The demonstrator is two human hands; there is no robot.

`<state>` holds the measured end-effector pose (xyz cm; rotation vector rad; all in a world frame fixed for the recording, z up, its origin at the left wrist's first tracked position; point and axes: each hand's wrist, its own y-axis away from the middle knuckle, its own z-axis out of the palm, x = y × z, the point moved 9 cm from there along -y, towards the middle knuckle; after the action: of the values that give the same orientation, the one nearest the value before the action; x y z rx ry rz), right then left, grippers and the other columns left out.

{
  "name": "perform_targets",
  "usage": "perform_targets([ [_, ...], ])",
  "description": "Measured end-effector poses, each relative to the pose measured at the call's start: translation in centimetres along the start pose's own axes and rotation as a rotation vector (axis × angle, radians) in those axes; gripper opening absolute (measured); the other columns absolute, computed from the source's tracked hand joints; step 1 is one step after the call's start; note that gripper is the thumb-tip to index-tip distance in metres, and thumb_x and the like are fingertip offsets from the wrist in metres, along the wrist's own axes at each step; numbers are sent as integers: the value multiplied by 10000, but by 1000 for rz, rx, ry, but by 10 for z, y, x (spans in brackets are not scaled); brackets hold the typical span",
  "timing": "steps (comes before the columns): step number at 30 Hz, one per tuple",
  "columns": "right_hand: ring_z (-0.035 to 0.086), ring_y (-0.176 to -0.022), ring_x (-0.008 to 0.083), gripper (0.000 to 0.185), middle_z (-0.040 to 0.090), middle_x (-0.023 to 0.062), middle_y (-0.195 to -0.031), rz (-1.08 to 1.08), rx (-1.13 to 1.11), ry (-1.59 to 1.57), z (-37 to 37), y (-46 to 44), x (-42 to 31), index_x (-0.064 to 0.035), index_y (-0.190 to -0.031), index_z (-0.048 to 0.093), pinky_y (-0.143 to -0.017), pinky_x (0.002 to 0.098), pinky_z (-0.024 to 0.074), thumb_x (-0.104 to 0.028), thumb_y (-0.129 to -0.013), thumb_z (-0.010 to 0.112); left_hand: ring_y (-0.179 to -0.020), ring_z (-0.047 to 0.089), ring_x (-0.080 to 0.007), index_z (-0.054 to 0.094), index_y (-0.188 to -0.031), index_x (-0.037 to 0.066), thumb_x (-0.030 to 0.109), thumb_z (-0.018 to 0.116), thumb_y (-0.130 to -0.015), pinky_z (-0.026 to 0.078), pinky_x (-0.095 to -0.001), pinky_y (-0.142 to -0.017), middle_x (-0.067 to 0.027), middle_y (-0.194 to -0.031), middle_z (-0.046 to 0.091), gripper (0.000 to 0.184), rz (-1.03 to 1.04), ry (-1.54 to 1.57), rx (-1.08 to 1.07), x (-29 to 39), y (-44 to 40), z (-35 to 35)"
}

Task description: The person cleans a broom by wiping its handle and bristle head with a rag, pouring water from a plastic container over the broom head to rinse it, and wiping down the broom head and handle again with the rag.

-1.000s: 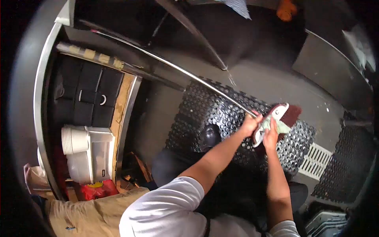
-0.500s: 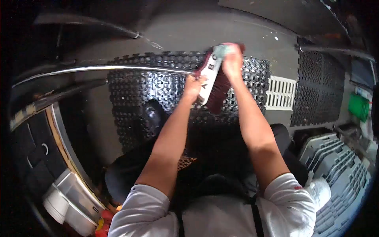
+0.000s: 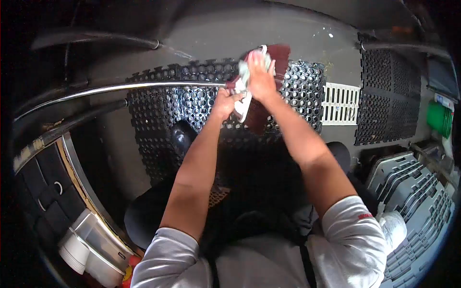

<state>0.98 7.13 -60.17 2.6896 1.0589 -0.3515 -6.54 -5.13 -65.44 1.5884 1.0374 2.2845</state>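
Observation:
A broom (image 3: 280, 58) with dark red bristles and a white strip along its head lies sideways over the mat. Its shiny metal pole runs off to the left. My left hand (image 3: 224, 103) grips the head near where the pole joins it, thumb across the white strip. My right hand (image 3: 262, 82) presses a pale green and pink cloth (image 3: 244, 72) against the upper part of the strip. Its fingers are slightly blurred and cover much of the cloth and strip.
Black rubber mats (image 3: 156, 113) with holes cover parts of the grey floor. A white drain grate (image 3: 340, 104) lies to the right. Folded grey crates (image 3: 415, 201) stand at lower right, green containers (image 3: 439, 119) at far right. Plastic tubs (image 3: 98, 242) sit at lower left.
My right hand and the cloth have moved left and down along the white strip, now hiding letters seen before. The broom head has shifted slightly left, my left hand still on it.

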Motion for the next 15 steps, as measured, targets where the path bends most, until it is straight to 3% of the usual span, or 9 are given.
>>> perform_targets([
  [3,158,-1482,310,757,163,182,-1596,101,-17,-45,-17,-53,33,7,-1516,169,-1147,622,140,-132,-849,500,-724,655,-157,669,-990,-52,-34,666,-840,542,-317,-653,-81,-900,709,151,88,38,73,4,1,-1],
  [4,181,-1472,340,744,201,207,-1577,112,9,-118,-18,-54,36,18,-1504,203,-1149,599,172,-93,-834,506,-728,658,-158,671,-983,-55,-32,663,-843,542,-317,-653,-83,-898,709,141,33,-25,54,4,3,0],
  [8,229,-1439,412,690,296,268,-1515,-4,110,-173,0,5,0,45,-1451,325,-1155,546,212,-20,-796,527,-738,648,-162,675,-985,-44,-71,648,-812,524,-325,-651,-100,-884,699,178,-24,-35,27,10,6,4],
  [9,272,-1423,407,672,355,274,-1479,-42,114,-211,0,29,-13,52,-1432,358,-1155,544,219,-29,-790,538,-734,650,-166,668,-996,-47,-81,637,-805,529,-329,-638,-98,-888,698,195,-18,-42,23,5,5,1],
  [10,350,-1388,386,546,459,262,-1402,-78,113,-241,-4,51,-27,68,-1343,462,-1109,573,291,-47,-812,518,-730,652,-171,661,-1006,-50,-90,625,-799,534,-333,-624,-97,-893,697,213,-10,-45,17,-3,0,-2],
  [12,509,-1254,371,448,579,241,-1261,-82,143,-471,1,77,-27,4,-1183,608,-1053,483,405,58,-746,526,-728,661,-194,623,-1054,-61,-112,592,-779,556,-351,-586,-101,-914,691,281,17,-49,35,1,0,-4],
  [15,642,-1078,327,414,672,201,-1105,71,81,-686,-1,75,0,-1,-1035,668,-949,383,501,151,-713,456,-813,666,-177,636,-1053,-63,-121,603,-770,545,-326,-730,-97,-966,697,291,-24,-50,23,16,14,4],
])
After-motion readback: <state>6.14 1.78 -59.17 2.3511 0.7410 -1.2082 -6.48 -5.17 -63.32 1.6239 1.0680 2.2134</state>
